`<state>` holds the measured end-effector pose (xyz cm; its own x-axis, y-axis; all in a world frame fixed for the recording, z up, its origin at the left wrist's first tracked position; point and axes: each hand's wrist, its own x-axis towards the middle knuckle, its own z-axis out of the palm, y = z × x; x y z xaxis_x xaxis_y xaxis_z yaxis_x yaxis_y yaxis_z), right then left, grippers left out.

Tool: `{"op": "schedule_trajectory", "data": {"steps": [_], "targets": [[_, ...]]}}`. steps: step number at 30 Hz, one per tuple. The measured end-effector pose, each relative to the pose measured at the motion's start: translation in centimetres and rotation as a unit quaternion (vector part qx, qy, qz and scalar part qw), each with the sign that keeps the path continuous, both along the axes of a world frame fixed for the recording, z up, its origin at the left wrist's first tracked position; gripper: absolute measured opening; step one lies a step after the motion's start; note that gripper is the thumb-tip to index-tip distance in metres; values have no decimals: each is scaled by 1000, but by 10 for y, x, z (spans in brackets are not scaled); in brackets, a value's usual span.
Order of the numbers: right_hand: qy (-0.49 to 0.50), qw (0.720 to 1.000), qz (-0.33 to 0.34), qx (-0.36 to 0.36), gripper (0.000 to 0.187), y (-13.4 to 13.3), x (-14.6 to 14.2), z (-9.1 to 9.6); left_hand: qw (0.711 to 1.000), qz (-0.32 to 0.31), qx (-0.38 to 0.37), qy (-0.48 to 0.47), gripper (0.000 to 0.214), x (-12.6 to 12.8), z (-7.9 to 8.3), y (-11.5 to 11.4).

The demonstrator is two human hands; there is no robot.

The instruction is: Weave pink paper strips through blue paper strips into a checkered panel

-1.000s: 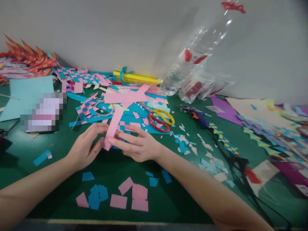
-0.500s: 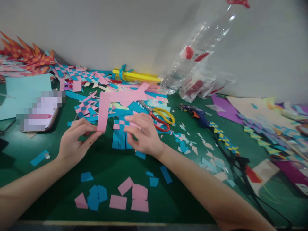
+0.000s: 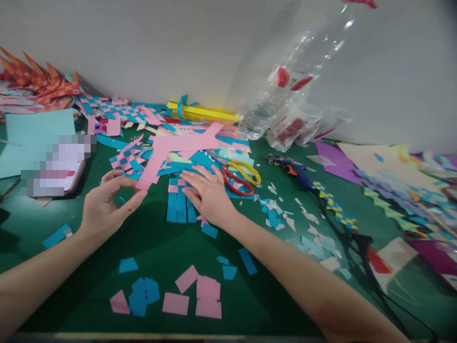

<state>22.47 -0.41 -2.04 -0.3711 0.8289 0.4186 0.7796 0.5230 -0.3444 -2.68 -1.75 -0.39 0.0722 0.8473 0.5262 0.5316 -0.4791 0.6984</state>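
Between thumb and fingers, my left hand (image 3: 112, 197) pinches the lower end of a pink paper strip (image 3: 156, 159), which slants up toward the paper pile. My right hand (image 3: 210, 193) lies with fingers spread over a woven piece of blue and pink paper strips (image 3: 181, 207), covering its right part. Loose blue strip ends hang from the weave toward me. Just beyond my right hand rest scissors (image 3: 237, 176) with red and yellow handles, their blades partly among the scraps.
A phone (image 3: 59, 166) lies at left by a light blue sheet (image 3: 39, 136). A clear plastic bottle (image 3: 289, 85) leans on the wall beside plastic cups (image 3: 298, 124). At right is a glue gun (image 3: 293, 169) with its cable. Cut paper pieces (image 3: 208, 295) lie near the front edge.
My left hand has shifted slightly left and down, tilting the pink strip from nearly upright to slanted. My right hand's raised, curled fingers have flattened onto the woven paper.
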Motion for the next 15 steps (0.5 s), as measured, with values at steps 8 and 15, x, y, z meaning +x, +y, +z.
{"op": "schedule_trajectory", "data": {"steps": [8, 15], "targets": [[-32, 999, -12, 15, 34, 0, 1, 0, 999, -30, 22, -1, 19, 3, 0, 3], [-9, 998, -5, 68, 32, 1, 1, -7, 996, -59, 61, 7, 25, -2, 9, 2]]}}
